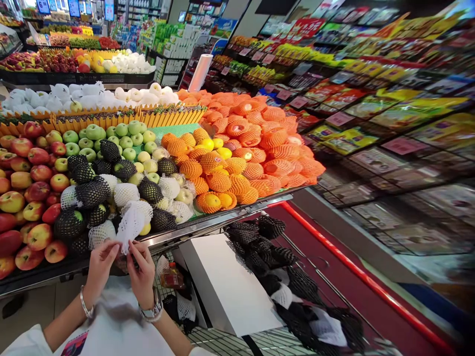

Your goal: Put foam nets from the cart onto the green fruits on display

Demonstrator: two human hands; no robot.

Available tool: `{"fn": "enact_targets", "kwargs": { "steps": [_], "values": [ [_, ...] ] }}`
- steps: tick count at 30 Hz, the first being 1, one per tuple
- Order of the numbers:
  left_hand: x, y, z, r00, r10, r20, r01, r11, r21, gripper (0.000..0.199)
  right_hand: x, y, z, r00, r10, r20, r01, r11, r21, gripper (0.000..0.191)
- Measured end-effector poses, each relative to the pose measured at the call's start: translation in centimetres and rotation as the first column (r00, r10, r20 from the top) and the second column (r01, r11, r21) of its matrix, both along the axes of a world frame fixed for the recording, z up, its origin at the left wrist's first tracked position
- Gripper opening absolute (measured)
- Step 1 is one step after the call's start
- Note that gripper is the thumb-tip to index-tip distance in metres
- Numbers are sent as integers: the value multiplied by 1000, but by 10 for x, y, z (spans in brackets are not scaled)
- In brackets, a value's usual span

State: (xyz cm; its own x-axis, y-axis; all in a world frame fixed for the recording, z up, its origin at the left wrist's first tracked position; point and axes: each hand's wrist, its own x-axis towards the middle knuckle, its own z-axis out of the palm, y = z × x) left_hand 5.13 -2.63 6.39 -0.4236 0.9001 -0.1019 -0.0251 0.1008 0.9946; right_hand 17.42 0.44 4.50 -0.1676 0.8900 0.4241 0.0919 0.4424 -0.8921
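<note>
Between my two hands, close to the front edge of the fruit display [208, 221], is a white foam net sleeve [129, 222]. My left hand [103, 264] pinches its lower left side, and my right hand [141, 269] pinches the lower right. The sleeve looks flat and stretched; I cannot tell whether anything is inside. Just beyond it lie apples in black nets [92, 192] and others in white nets [126, 194]. Red apples [39, 235] are heaped on the left, with bare green apples [95, 132] behind.
A cart to my right holds a white box [230, 284] and several black foam nets [260, 249]. Orange-netted fruit [218, 180] fills the display's right part. Shelves of packaged goods [345, 128] run along the right, behind a red rail [345, 257]. A plastic bag roll [201, 72] stands behind.
</note>
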Motion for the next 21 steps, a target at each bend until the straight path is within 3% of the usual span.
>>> {"fn": "enact_targets", "kwargs": {
  "steps": [5,7,10,13,15,18,21],
  "values": [
    [5,-9,-6,986,133,-96,-110,971,211,21,-1,0,1,999,13,-38,-15,999,-43,48],
    [2,-12,-12,988,82,-133,-37,949,312,17,0,1,1,998,-2,-55,-4,996,-94,43],
    [-5,-13,-23,940,-52,-336,195,892,408,18,2,2,2,996,-5,-85,-8,988,-157,38],
    [-11,-11,-31,837,-90,-540,351,845,403,38,3,3,6,990,2,-143,-32,977,-209,37],
    [-13,-8,-34,768,-116,-630,408,846,343,50,3,2,11,982,10,-187,-53,972,-229,36],
    [-11,-3,-38,683,-120,-721,411,879,243,46,3,-1,19,973,34,-227,-87,970,-229,38],
    [-10,0,-40,623,-52,-780,339,917,210,40,4,-3,24,970,54,-236,-103,974,-200,41]
  ]
}}
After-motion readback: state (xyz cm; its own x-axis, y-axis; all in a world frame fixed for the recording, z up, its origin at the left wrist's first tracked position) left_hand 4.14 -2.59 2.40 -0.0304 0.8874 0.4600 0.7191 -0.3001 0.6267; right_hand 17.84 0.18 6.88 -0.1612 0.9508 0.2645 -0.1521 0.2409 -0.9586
